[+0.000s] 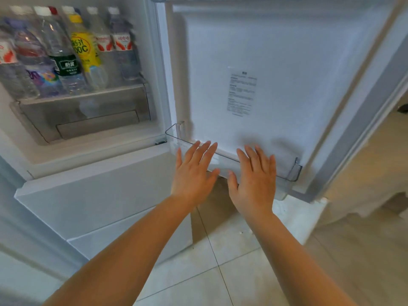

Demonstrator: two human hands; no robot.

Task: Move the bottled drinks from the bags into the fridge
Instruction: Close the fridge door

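Both hands are held flat w/ fingers straight and spread; nothing is gripped. The left hand [194,173] and right hand [254,180] are seen in front of the clear door bin [294,171] at the bottom of the open fridge door [287,62]. It can't be told if the bin is touched.

The bottled drinks [66,56] are stood upright, packed close, on the shelf [88,93] inside the fridge, top left. No bags are seen.

What could go wrong, prob.:
- The bin could be knocked loose or cracked if pushed hard; it looks like thin, stiff plastic.
- Bottles could be tipped if the door is shut fast; they are tall, round, smooth and crowded.
- Fingers could be pinched by the door edge.

Other stuff: the door's inside is white and a bit bumpy, w/ a paper label [242,93] stuck on. The crisper drawer [88,120] is see-through and boxy. The floor [242,272] is made of smooth, pale tiles.
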